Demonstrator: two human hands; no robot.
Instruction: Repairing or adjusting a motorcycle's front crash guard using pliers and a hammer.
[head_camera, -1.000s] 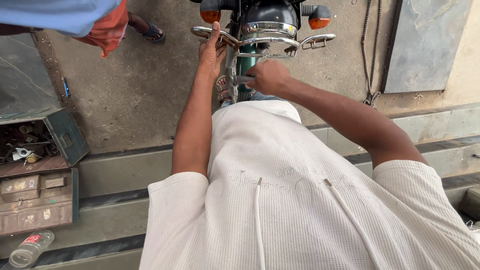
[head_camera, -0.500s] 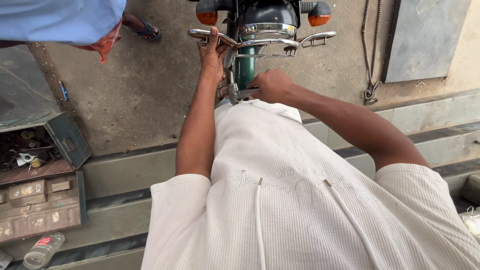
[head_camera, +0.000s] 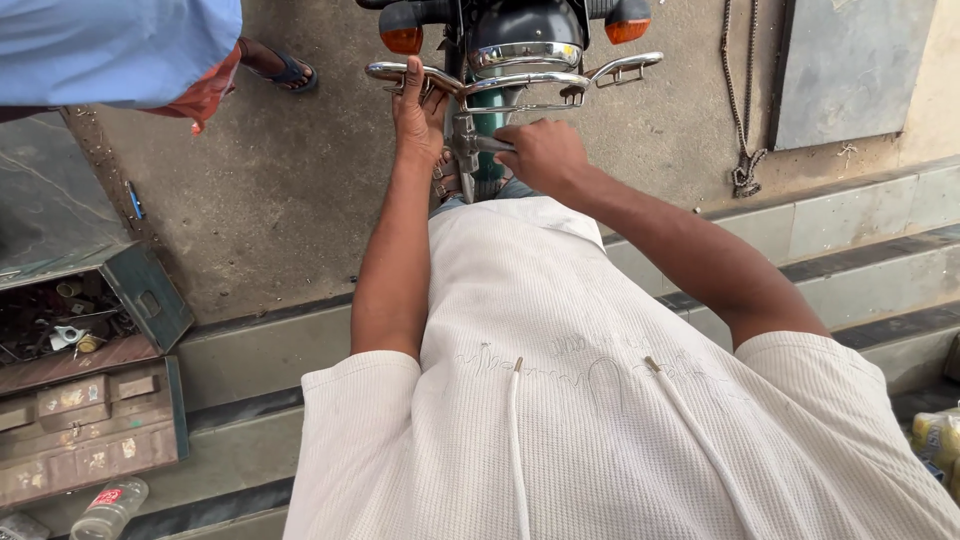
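Gripping the chrome rear grab rail (head_camera: 520, 80) of a motorcycle (head_camera: 510, 30), your left hand (head_camera: 418, 105) has its fingers wrapped over the left side of the bar. Your right hand (head_camera: 545, 155) is closed around a metal tool (head_camera: 470, 140) set against the frame just below the rail, beside the left hand. Above the rail sit the chrome-trimmed tail lamp (head_camera: 522, 45) and two orange indicators (head_camera: 402, 40). On the concrete floor (head_camera: 280, 200) to your left lies an open metal toolbox (head_camera: 80, 370), with a plastic bottle (head_camera: 105, 508) near it. Another person's sandalled foot (head_camera: 285, 68) stands at upper left; a chain (head_camera: 742, 120) hangs at right.
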